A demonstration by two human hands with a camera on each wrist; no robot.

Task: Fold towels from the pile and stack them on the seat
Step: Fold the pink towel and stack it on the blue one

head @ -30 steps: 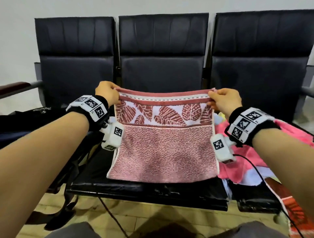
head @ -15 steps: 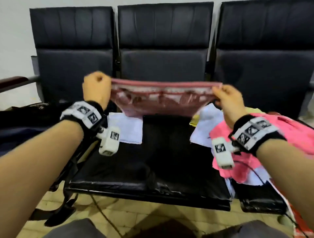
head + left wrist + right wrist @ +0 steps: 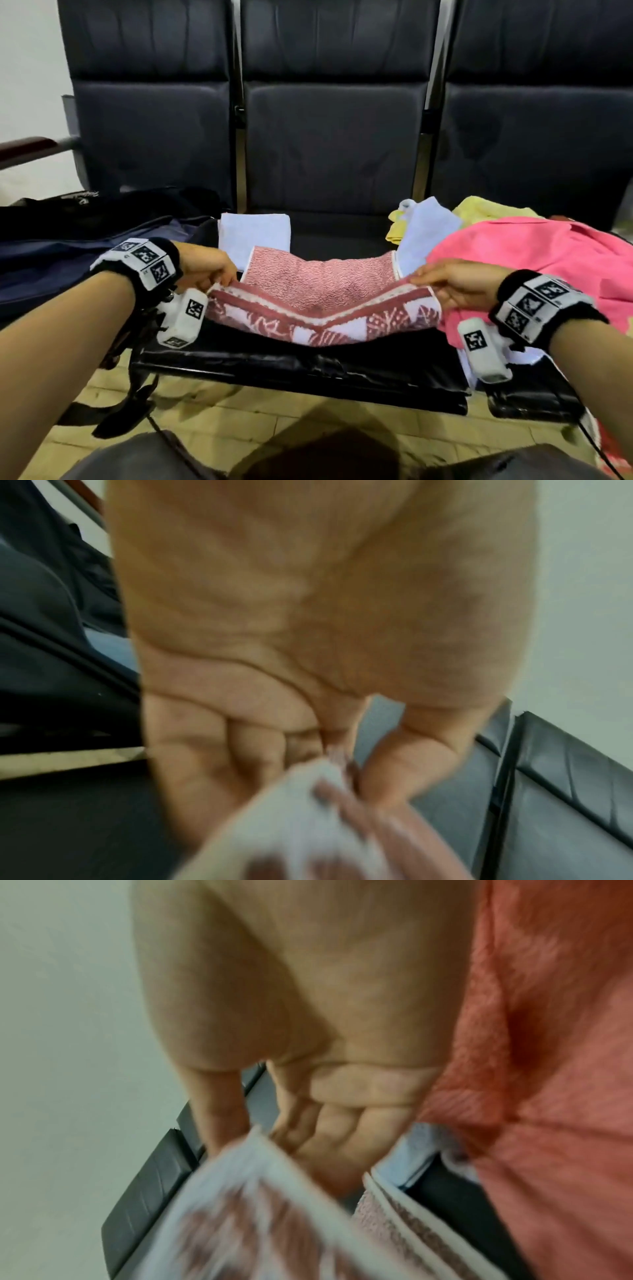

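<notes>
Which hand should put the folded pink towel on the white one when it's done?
Probably the left hand. It pinches the patterned pink towel right beside the folded white towel on the seat. The right hand is over by the pile.

A: Where is there room for your hands on the middle seat (image 3: 301, 363)?

B: You have bare black cushion along the front edge and a strip at the back, between the white folded towel (image 3: 255, 234) and the pile (image 3: 534, 253).

A: What blocks you at the sides?

B: On your right the pile spills over the seat's edge, pink on top, pale blue and yellow behind. On your left a dark bag (image 3: 68, 246) lies on the neighbouring seat, its straps hanging by the front corner. The red patterned towel (image 3: 318, 298) spans the middle, and 3 backrests close off the rear.
</notes>
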